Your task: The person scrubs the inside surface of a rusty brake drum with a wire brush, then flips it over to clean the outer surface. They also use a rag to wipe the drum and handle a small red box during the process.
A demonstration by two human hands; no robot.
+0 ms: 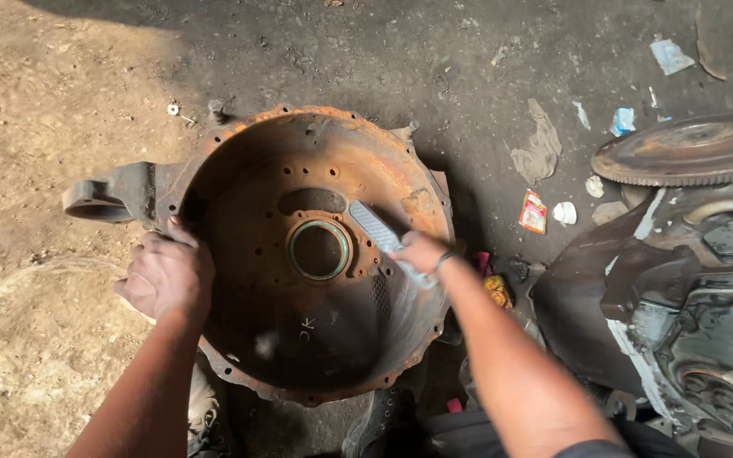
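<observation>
You are crouched over a bare dirt floor (36, 339), sunlit and sandy on your left, dark and oil-stained toward the top and right. Nearest you, your left hand (167, 276) is clamped on the left rim of the large rusty orange bowl-shaped metal housing (299, 339), which lies on the floor with its open side facing up at you. Your right hand (422, 252) is closed around the handle of the flat grey metal file (377, 231); the file's long axis runs diagonally, its blade pointing up and to the left into the bowl, its tip just beside the green-edged round centre hole (319, 249). The housing's dark mounting arm (116, 195) sticks out to the left, ending in a ring. On your right sit grimy grey engine parts (689, 322). Farther off, scraps lie scattered on the dark floor: a red and yellow wrapper (534, 212), a crumpled grey rag (540, 153) and bits of white and blue paper (670, 56). At the far right, a rusted toothed round flywheel (689, 150) rests flat on the engine parts.
</observation>
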